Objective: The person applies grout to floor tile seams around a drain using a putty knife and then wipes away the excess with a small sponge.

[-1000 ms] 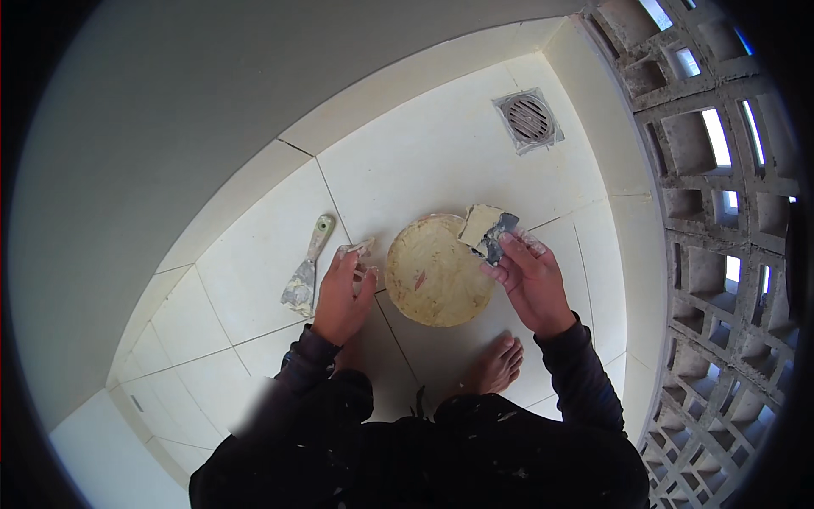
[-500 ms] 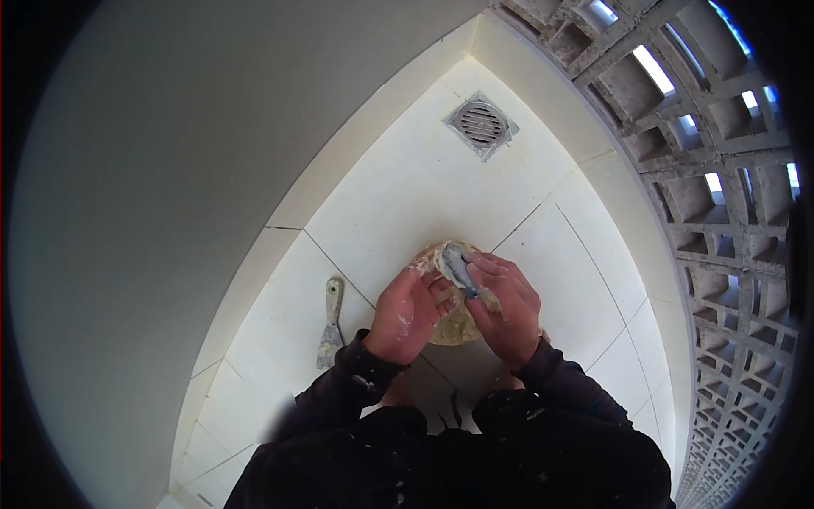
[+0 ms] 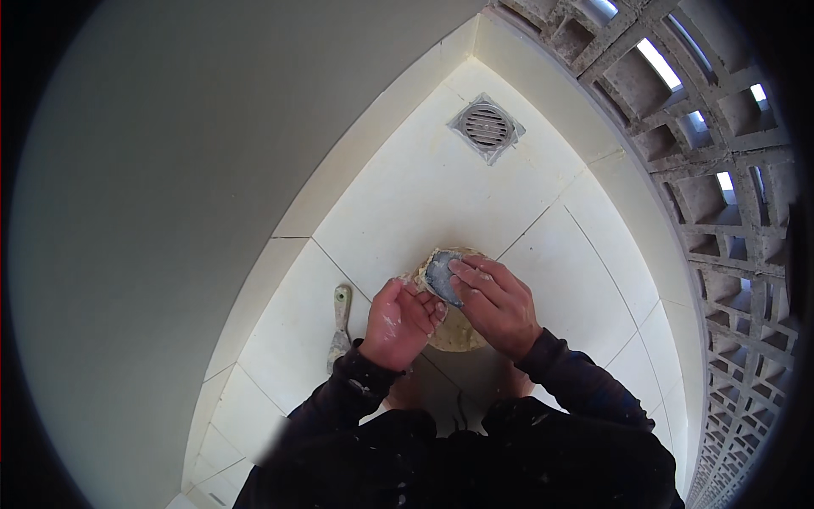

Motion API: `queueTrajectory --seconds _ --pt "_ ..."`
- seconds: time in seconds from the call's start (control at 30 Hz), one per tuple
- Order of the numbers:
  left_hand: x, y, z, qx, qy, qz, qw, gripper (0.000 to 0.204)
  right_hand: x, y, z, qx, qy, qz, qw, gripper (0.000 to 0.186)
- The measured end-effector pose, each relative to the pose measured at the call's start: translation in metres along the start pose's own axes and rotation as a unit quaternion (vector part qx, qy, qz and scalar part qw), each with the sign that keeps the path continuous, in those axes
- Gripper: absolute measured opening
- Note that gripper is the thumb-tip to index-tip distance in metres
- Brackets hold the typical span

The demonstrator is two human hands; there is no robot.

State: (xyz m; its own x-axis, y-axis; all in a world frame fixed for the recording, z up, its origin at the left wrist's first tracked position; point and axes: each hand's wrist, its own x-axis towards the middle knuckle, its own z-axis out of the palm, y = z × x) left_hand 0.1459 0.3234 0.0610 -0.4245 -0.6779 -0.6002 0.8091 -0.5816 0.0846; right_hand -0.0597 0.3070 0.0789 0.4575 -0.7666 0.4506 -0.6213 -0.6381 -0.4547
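Between my legs stands a round, pale yellow plaster-smeared thing [image 3: 458,331]; my hands hide much of it, so I cannot tell its full shape. Above it, my right hand [image 3: 496,307] is closed on a grey-blue, flat rounded piece [image 3: 440,275] with plaster crusted along its edge. The fingers press over its face. My left hand [image 3: 400,322] is turned palm up beside it, fingers loosely curled and apart, their tips close to the piece's lower edge. White residue marks both hands. A putty knife [image 3: 342,314] lies left of my left hand, its blade partly behind my sleeve.
White floor tiles [image 3: 398,204] with dark joints spread around me. A square metal floor drain [image 3: 487,128] sits toward the far corner. A smooth grey wall [image 3: 186,170] rises on the left, and a wall of perforated concrete blocks [image 3: 712,161] on the right.
The grey-blue piece has shifted slightly left and now shows its flat face more. My right hand has moved over it; my left hand has lowered a little and turned palm up.
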Motion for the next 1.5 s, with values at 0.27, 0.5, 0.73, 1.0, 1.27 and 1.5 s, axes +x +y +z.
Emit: queueTrajectory --seconds 0.27,0.5,0.73,1.0,1.27,1.5 --pt "0.032 0.032 0.021 0.158 -0.023 0.107 0.981 0.027 -0.033 0.061 -0.027 0.064 0.048 0.219 0.973 0.031" --pt "0.197 0.094 0.102 0.789 0.086 0.365 0.487 0.024 -0.067 0.086 -0.054 0.104 0.099 0.353 0.925 0.039" --pt "0.288 0.101 0.108 0.895 0.076 0.44 -0.013 0.023 -0.073 0.101 -0.061 0.128 0.108 0.371 0.913 0.04" --pt "0.303 0.107 0.111 0.924 0.053 0.314 -0.211 0.022 -0.081 0.115 -0.07 0.124 0.099 0.38 0.911 0.042" --pt "0.262 0.127 0.086 0.899 -0.009 0.279 -0.336 0.026 -0.075 0.112 -0.069 0.136 0.109 0.377 0.91 0.042" --pt "0.207 0.121 0.071 0.938 0.005 0.174 -0.3 0.026 -0.082 0.108 -0.068 0.152 0.108 0.368 0.911 0.042"
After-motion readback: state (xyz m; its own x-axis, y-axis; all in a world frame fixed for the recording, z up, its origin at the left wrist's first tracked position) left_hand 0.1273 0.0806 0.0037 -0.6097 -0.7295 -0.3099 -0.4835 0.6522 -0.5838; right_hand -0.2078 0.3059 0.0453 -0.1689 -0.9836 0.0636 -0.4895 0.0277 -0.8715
